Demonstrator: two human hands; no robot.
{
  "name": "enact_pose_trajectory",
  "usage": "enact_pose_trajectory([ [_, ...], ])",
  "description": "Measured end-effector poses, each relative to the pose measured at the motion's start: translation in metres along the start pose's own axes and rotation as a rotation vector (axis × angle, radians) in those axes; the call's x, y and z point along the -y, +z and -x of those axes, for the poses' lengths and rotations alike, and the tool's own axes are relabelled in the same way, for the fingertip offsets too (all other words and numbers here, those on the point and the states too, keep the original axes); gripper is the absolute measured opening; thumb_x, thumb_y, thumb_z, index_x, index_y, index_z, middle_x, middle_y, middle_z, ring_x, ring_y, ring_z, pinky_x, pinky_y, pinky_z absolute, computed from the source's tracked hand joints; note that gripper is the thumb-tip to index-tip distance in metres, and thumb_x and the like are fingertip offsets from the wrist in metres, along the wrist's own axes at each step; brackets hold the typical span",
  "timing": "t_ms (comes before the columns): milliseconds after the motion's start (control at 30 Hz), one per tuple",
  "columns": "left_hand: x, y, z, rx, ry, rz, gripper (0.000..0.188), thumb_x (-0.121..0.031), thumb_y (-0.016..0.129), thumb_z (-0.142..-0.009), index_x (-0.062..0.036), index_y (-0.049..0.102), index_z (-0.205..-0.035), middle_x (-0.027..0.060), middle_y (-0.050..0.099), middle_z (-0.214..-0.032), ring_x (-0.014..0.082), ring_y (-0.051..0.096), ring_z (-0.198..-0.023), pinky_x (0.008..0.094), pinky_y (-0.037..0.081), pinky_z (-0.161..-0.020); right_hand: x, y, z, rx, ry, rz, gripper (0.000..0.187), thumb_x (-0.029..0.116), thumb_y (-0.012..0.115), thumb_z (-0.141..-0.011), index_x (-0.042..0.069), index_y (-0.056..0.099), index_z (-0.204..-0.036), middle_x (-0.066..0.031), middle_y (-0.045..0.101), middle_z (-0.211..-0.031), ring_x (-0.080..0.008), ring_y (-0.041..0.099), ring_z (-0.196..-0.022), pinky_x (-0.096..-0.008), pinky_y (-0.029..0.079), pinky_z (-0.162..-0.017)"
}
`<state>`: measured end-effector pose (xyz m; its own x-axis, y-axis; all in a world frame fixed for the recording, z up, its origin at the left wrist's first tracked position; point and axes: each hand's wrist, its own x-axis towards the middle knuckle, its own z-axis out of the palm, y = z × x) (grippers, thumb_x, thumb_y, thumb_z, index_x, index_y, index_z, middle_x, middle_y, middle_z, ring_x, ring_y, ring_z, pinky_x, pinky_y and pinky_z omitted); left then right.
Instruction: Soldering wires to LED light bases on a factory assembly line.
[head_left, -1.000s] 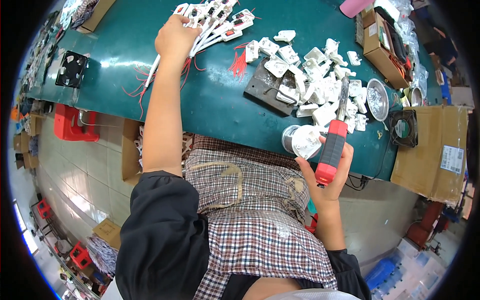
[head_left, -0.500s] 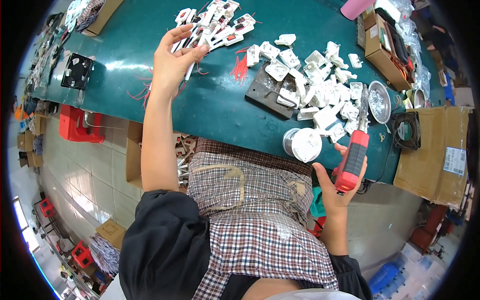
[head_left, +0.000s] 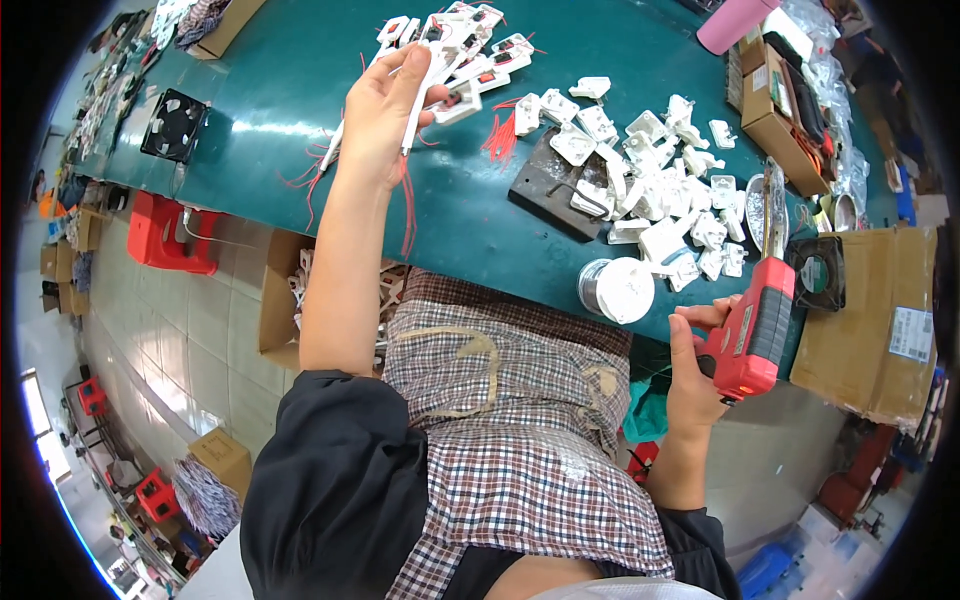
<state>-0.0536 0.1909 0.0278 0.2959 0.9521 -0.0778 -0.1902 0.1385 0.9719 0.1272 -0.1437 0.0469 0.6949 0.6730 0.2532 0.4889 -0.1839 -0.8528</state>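
My left hand pinches a slim white plastic piece between thumb and fingers, with red wires trailing from its near end. It is held over the near side of a heap of similar white pieces with red wires. My right hand is closed round the handle of a red and black soldering gun, its metal tip pointing away from me. Left of the gun stands a spool of solder wire. Beyond the spool lies a pile of small white plastic housings.
A dark metal block with a bent rod carries some housings. Red wires lie beside it. Farther right are a metal dish, black fans and a cardboard box. Another fan rests at the table's left.
My left hand has taken hold of a white piece with red wires and drawn it from the heap. My right hand has shifted slightly right with the soldering gun.
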Motion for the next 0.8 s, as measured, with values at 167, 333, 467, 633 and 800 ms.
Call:
enact_pose_trajectory([
  [167, -0.007, 0.021, 0.000, -0.050, 0.114, 0.001, 0.069, -0.046, 0.073, -0.095, 0.0064, 0.054, -0.135, 0.0107, 0.070, -0.105, 0.0116, 0.068, -0.078, 0.0192, 0.050, -0.054, 0.032, 0.020, -0.004, 0.055, 0.061, -0.148, 0.044, -0.001, 0.080, -0.084, 0.001, 0.056, -0.121, -0.0033, 0.068, -0.101, -0.0126, 0.060, -0.094, -0.0300, 0.046, -0.088],
  [333, -0.017, 0.068, 0.017, -0.019, 0.272, 0.186, 0.043, -0.027, 0.065, -0.102, 0.0041, 0.054, -0.130, 0.0082, 0.073, -0.108, 0.0066, 0.062, -0.064, 0.0198, 0.049, -0.049, 0.044, 0.053, -0.019, 0.171, -0.123, -0.297, 0.062, -0.008, 0.079, -0.081, -0.003, 0.042, -0.131, -0.0089, 0.066, -0.102, -0.0164, 0.068, -0.088, -0.0282, 0.055, -0.075],
  [467, -0.020, 0.098, 0.039, 0.089, 0.241, 0.334, 0.040, -0.027, 0.064, -0.102, 0.0026, 0.053, -0.127, 0.0074, 0.072, -0.108, 0.0034, 0.056, -0.061, 0.0182, 0.047, -0.047, 0.049, 0.073, -0.028, 0.188, -0.002, -0.280, 0.058, -0.008, 0.076, -0.084, -0.003, 0.040, -0.130, -0.0132, 0.058, -0.112, -0.0213, 0.073, -0.095, -0.0313, 0.057, -0.081],
  [633, -0.019, 0.115, 0.059, 0.115, 0.179, 0.403, 0.042, -0.027, 0.063, -0.103, 0.0020, 0.050, -0.130, 0.0077, 0.069, -0.108, 0.0037, 0.055, -0.061, 0.0184, 0.046, -0.046, 0.058, 0.078, -0.035, 0.205, 0.005, -0.392, 0.051, -0.008, 0.073, -0.087, -0.001, 0.041, -0.126, -0.0145, 0.068, -0.107, -0.0216, 0.073, -0.096, -0.0308, 0.057, -0.082],
  [800, -0.015, 0.129, 0.072, 0.098, 0.169, 0.447, 0.046, -0.027, 0.063, -0.103, 0.0030, 0.046, -0.133, 0.0087, 0.068, -0.110, 0.0041, 0.055, -0.061, 0.0188, 0.045, -0.044, 0.061, 0.073, -0.032, 0.206, 0.075, -0.451, 0.055, -0.007, 0.073, -0.087, 0.000, 0.038, -0.128, -0.0148, 0.070, -0.103, -0.0206, 0.073, -0.091, -0.0308, 0.057, -0.079],
])
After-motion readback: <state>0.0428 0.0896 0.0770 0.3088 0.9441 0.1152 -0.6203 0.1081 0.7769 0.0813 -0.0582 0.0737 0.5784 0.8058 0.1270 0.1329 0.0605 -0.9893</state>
